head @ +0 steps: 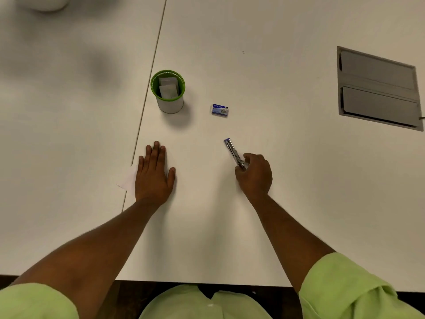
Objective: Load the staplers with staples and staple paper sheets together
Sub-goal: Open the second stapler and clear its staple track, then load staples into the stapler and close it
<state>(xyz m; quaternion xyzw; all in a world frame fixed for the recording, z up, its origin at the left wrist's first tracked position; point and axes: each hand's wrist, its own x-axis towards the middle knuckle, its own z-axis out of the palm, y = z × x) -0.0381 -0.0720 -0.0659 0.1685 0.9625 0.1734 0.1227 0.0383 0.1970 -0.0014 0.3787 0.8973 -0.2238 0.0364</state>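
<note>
Near the counter's (276, 157) front middle, right hand (254, 174) grips a small metal stapler (233, 153) by its rear end, fingers curled round it, purple nose pointing away from the person. Staple box (220, 110) lies just beyond the stapler, apart from it. Left of the stapler, left hand (153, 174) presses flat, fingers straight, on white paper sheets (128, 179). Green-rimmed cup (169, 93) with paper slips stands beyond that hand, left of the box.
</note>
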